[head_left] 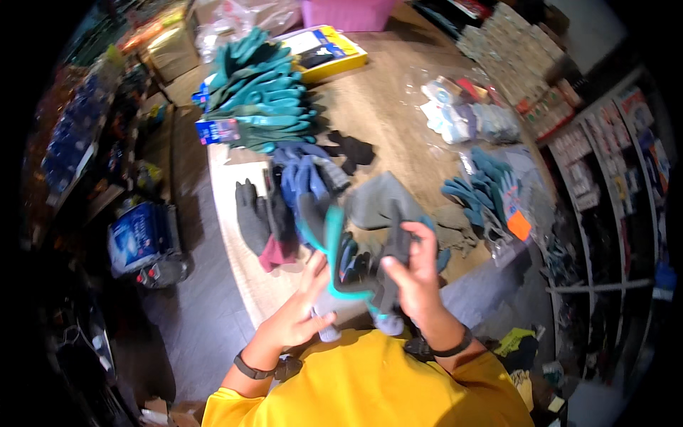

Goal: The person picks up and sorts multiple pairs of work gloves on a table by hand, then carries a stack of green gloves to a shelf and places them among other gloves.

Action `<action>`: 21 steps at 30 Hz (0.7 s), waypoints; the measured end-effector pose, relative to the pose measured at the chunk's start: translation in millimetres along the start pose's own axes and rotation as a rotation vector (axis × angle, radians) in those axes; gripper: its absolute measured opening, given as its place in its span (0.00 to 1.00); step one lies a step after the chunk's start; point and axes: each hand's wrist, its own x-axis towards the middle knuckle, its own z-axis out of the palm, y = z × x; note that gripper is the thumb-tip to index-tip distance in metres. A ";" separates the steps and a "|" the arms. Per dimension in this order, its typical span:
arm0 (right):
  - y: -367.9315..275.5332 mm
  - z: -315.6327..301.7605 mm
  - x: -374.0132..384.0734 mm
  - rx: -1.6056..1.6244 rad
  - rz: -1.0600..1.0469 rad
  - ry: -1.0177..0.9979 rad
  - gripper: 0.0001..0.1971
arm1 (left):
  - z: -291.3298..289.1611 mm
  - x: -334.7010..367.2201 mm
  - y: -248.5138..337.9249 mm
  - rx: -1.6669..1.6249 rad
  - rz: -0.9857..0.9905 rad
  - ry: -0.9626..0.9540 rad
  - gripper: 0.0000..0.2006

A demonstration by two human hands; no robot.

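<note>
Blurred by motion, a teal-edged grey glove (pixel 331 249) stands up between my two hands. My right hand (pixel 421 276) is closed, thumb against fingers, around a dark grey glove (pixel 395 245); it cannot be told whether the two gloves are joined. My left hand (pixel 302 302) is at the teal edge, its fingers partly behind it and its thumb spread wide near a pale grey cuff (pixel 327 331). Just beyond lie a grey glove with a maroon cuff (pixel 277 252), blue gloves (pixel 297 171) and a flat grey piece (pixel 380 199).
A tall stack of teal gloves (pixel 260 107) stands far left on the table (pixel 384 107), beside a yellow box (pixel 334 60) and a pink bin (pixel 348 13). Bagged goods (pixel 462 117) and blue gloves (pixel 487 185) lie right. Stocked shelves (pixel 605 156) flank the table; wrapped packs (pixel 141 238) stand left.
</note>
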 end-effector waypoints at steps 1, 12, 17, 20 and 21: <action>-0.2 8.9 -0.5 0.077 0.008 -0.093 0.29 | 1.5 12.9 16.7 -0.114 0.013 -0.018 0.40; -7.7 37.2 7.0 -0.504 -0.343 -0.534 0.42 | 6.4 5.6 -1.3 -0.141 -0.168 -0.203 0.37; 23.0 12.4 7.0 -0.180 -0.026 -0.354 0.42 | -8.2 -2.5 0.5 -0.188 -0.025 -0.051 0.37; 9.4 -4.9 20.0 -0.042 0.153 -0.271 0.42 | -13.9 -5.3 -0.3 -0.281 0.060 0.102 0.29; 11.4 -15.0 26.1 -0.011 0.172 -0.177 0.42 | -15.5 -6.2 -5.4 -0.165 0.039 0.160 0.28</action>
